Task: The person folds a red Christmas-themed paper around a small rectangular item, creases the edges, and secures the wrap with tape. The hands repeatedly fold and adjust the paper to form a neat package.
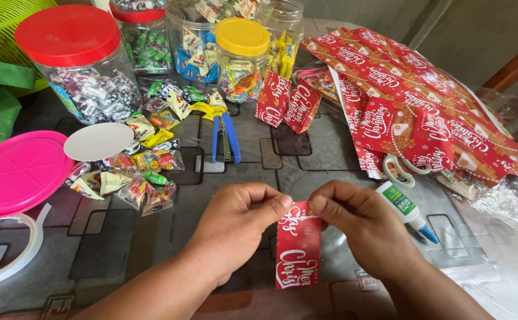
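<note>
Head cam, close, downward (over table (306, 148))

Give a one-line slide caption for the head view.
Both hands, left and right, pinch a red paper packet above the table.

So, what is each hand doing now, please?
Left hand: closed, pinching the red paper pouch at its top.
Right hand: closed, pinching the same pouch.

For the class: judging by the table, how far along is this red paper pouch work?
Done: two red pouches stand by the jars. In hand: the left hand and right hand pinch the top of a third red pouch. Left: loose sweets and a stack of wrapping paper.
</note>
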